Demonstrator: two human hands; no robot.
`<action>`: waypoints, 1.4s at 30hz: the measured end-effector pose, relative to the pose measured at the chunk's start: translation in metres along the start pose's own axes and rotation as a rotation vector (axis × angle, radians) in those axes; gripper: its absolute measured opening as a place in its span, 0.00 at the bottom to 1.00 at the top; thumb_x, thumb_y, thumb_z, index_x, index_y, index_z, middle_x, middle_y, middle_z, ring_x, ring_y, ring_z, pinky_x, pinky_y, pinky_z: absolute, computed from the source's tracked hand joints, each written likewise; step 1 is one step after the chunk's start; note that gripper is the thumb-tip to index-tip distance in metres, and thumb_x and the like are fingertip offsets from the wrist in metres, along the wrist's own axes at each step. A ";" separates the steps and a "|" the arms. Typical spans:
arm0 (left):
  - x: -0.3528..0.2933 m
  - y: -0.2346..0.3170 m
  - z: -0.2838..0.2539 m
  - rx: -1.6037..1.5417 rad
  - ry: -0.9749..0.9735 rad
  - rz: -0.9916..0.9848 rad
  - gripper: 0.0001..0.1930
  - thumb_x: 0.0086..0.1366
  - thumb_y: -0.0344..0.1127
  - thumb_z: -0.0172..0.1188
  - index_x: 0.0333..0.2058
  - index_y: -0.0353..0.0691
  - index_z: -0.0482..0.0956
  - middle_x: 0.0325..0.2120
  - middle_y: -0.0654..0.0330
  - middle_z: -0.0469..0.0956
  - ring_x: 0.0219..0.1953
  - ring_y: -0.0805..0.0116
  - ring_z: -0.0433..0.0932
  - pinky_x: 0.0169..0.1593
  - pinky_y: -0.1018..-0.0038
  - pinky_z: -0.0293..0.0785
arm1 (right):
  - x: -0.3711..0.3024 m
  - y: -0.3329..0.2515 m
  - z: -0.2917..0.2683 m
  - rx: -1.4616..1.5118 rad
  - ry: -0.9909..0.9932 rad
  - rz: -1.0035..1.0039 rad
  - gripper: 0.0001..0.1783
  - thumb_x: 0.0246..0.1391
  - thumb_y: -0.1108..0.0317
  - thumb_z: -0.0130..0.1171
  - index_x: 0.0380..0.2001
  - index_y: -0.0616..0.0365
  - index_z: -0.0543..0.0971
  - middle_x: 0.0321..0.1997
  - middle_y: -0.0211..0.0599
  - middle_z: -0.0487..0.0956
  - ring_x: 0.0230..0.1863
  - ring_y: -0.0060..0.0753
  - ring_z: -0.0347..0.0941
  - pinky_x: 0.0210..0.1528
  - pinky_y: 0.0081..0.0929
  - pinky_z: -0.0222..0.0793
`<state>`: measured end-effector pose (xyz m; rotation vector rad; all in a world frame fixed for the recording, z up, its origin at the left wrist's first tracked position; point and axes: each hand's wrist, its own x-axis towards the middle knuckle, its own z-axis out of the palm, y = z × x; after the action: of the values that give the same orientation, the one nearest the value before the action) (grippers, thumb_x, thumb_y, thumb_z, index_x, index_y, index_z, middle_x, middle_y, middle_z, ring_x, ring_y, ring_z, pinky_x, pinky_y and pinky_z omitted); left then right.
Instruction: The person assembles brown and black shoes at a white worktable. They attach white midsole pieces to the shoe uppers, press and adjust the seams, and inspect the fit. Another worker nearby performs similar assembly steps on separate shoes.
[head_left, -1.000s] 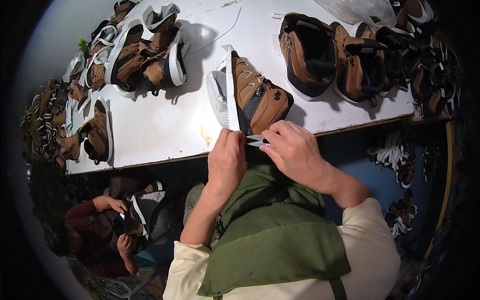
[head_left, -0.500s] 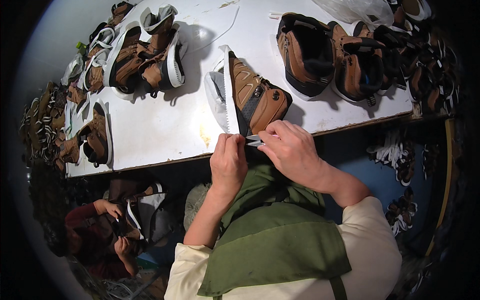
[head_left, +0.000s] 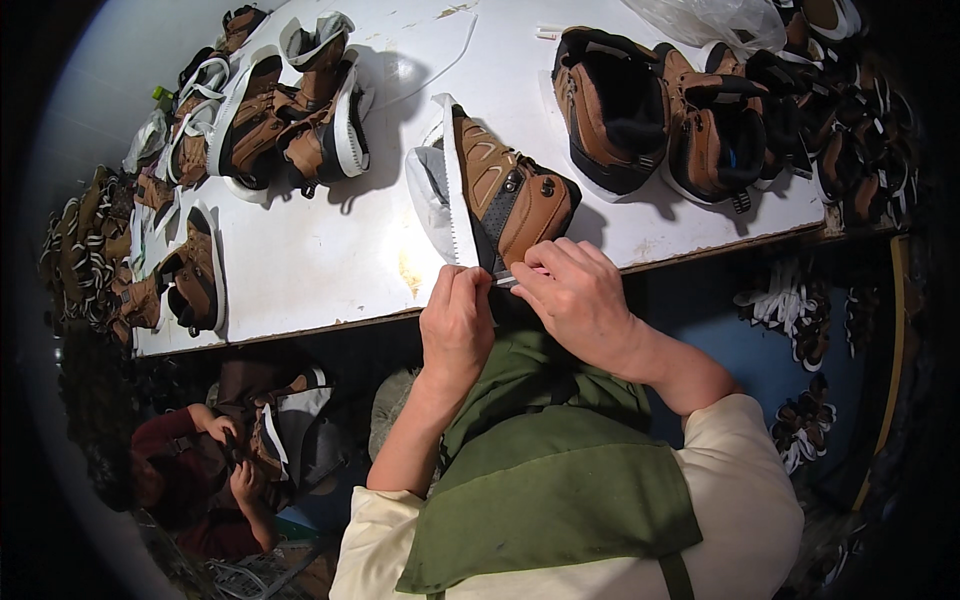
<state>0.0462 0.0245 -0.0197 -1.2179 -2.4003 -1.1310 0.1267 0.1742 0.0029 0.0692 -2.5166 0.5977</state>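
A brown ankle-high work boot (head_left: 515,205) lies on its side at the table's front edge, its white toothed sole edge (head_left: 458,200) running toward me. My left hand (head_left: 458,310) is closed in a pinch at the near end of that edge; whatever its fingertips grip is hidden. In my right hand (head_left: 575,295) is a pair of small silver thread snips (head_left: 505,281) with a bit of pink at the handle. Their blades sit together beside my left fingertips, by the boot's near end. The right fingers cover most of the tool.
On the white table (head_left: 340,255), brown boots (head_left: 250,125) stand at left and dark-lined boots (head_left: 612,110) at right. A clear plastic bag (head_left: 715,22) lies at the back. At lower left, a co-worker's hands (head_left: 235,455) work on another shoe. Shoes are piled along both sides.
The snips' blades, spread apart before, have come together. My right hand has shifted slightly left toward my left fingertips. The boot has barely moved; the co-worker's hands have changed position.
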 end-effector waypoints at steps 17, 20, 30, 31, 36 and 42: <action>0.001 -0.002 0.002 0.047 -0.005 0.012 0.06 0.58 0.19 0.58 0.32 0.35 0.72 0.26 0.53 0.71 0.27 0.53 0.75 0.29 0.65 0.72 | -0.002 0.005 0.004 0.035 0.034 -0.017 0.06 0.43 0.70 0.65 0.26 0.57 0.78 0.28 0.30 0.72 0.33 0.32 0.71 0.35 0.30 0.64; 0.002 -0.002 0.002 0.046 0.001 0.022 0.06 0.58 0.19 0.58 0.32 0.35 0.72 0.26 0.53 0.71 0.27 0.53 0.75 0.29 0.64 0.72 | -0.002 0.007 0.005 0.039 0.036 -0.024 0.06 0.43 0.70 0.65 0.26 0.57 0.78 0.28 0.31 0.72 0.33 0.33 0.71 0.35 0.30 0.65; -0.035 -0.005 -0.042 -0.409 0.212 -0.283 0.06 0.61 0.16 0.52 0.30 0.33 0.71 0.28 0.58 0.68 0.27 0.69 0.68 0.32 0.77 0.66 | -0.013 0.027 -0.023 0.431 0.092 0.334 0.12 0.53 0.69 0.65 0.39 0.63 0.78 0.37 0.39 0.76 0.35 0.32 0.76 0.37 0.27 0.72; -0.048 -0.009 -0.050 -0.426 0.144 -0.285 0.06 0.61 0.15 0.52 0.30 0.33 0.71 0.28 0.57 0.68 0.28 0.69 0.69 0.32 0.77 0.66 | -0.020 0.033 -0.020 0.529 0.134 0.424 0.13 0.54 0.68 0.65 0.40 0.63 0.77 0.37 0.38 0.75 0.35 0.30 0.75 0.38 0.25 0.71; -0.085 -0.024 -0.068 -0.299 -0.502 -0.056 0.09 0.57 0.22 0.62 0.21 0.35 0.72 0.18 0.55 0.69 0.22 0.58 0.71 0.27 0.69 0.67 | -0.034 0.045 -0.013 0.698 0.110 0.655 0.12 0.58 0.68 0.63 0.40 0.63 0.75 0.32 0.21 0.70 0.32 0.08 0.61 0.34 0.11 0.59; -0.065 -0.021 -0.053 -0.448 -0.156 -0.282 0.20 0.52 0.21 0.61 0.46 0.33 0.73 0.42 0.53 0.74 0.43 0.63 0.75 0.47 0.72 0.72 | -0.027 0.054 -0.003 0.820 0.052 0.760 0.20 0.53 0.63 0.69 0.40 0.69 0.76 0.30 0.29 0.76 0.33 0.13 0.68 0.39 0.15 0.67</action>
<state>0.0640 -0.0596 -0.0278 -1.1415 -2.5806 -1.7969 0.1424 0.2219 -0.0305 -0.6117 -2.0201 1.8556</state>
